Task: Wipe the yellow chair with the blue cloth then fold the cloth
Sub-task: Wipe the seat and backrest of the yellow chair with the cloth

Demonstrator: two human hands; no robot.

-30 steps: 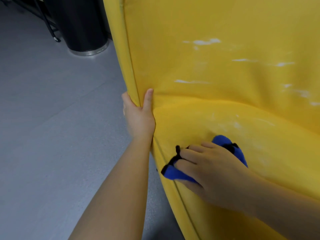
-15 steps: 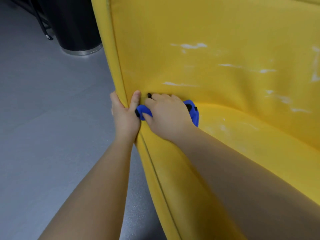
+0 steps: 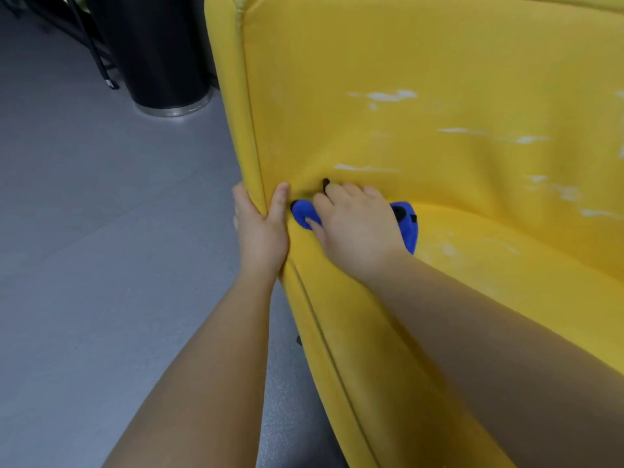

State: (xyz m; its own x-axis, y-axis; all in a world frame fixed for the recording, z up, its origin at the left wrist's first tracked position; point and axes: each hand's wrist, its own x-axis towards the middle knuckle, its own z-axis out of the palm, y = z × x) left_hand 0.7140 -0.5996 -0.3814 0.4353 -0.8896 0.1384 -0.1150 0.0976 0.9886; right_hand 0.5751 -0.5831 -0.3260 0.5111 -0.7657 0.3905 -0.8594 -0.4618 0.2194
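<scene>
Grey floor [image 3: 84, 231], smooth and matte, is filling the left side. A black cylindrical bin [image 3: 162, 52] with a shiny metal base ring is standing at the back, with a thin black stand leg [image 3: 101, 62] just left of it.

Left hand [image 3: 261, 234] is gripping the side edge of the yellow chair [image 3: 337, 79]. The thumb is lying on the inner face and the fingers are wrapping round behind the piped seam [image 3: 251, 130].

Chair fabric is looking soft and felt-like, deep yellow, and dimpling where the hands are pressing. White scuff marks [image 3: 388, 95] are streaking across the backrest, and fainter pale smears are showing on the seat at right.

Blue cloth [image 3: 302, 212] is sitting bunched in the crease where backrest meets seat, just beside the left thumb. It looks plush, with black trim poking out above the knuckles and at its right end.

Right hand [image 3: 354, 231] is bearing down on it with fingers bent over the bundle, so blue is showing only on either side of the hand.

Against one second back, the cloth and right hand are sitting higher, up from the seat's front edge into the crease. Since half a second ago they are hardly shifting. The left hand is keeping its same grip.
</scene>
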